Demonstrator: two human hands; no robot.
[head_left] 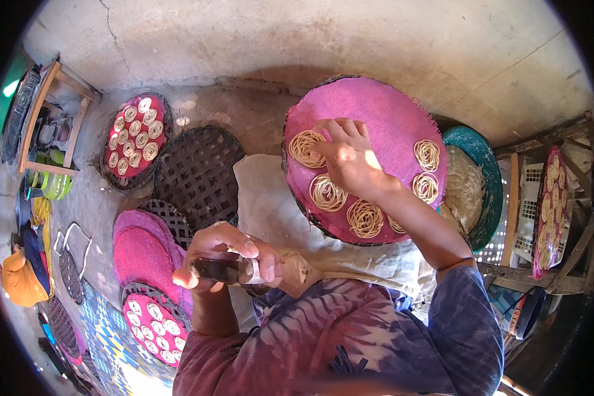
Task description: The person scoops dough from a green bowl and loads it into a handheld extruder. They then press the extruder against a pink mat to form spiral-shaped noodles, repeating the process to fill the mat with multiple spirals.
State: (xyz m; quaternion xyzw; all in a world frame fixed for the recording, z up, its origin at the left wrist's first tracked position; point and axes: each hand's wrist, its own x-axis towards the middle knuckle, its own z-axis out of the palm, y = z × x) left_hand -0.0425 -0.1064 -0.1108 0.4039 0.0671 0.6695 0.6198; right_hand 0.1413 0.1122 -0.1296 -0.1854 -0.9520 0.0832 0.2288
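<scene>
My right hand (pixel 351 158) is over a round tray covered with pink cloth (pixel 363 105). Its fingers point toward the far side, slightly apart, and its thumb side touches a noodle coil (pixel 306 148) at the tray's left. More noodle coils, one of them nearer me (pixel 365 219), lie around the rim. Closer to my body, my left hand (pixel 234 254) is closed around a small dark brown object with a clear end (pixel 216 270); its exact kind does not show.
A teal basin (pixel 488 198) of loose noodles stands right of the tray. A coil-covered tray (pixel 136 135), a dark woven tray (pixel 198 175) and stacked pink cloth rounds (pixel 145 254) are at the left. Wooden racks (pixel 56 119) flank both sides; a wall (pixel 257 39) rises behind.
</scene>
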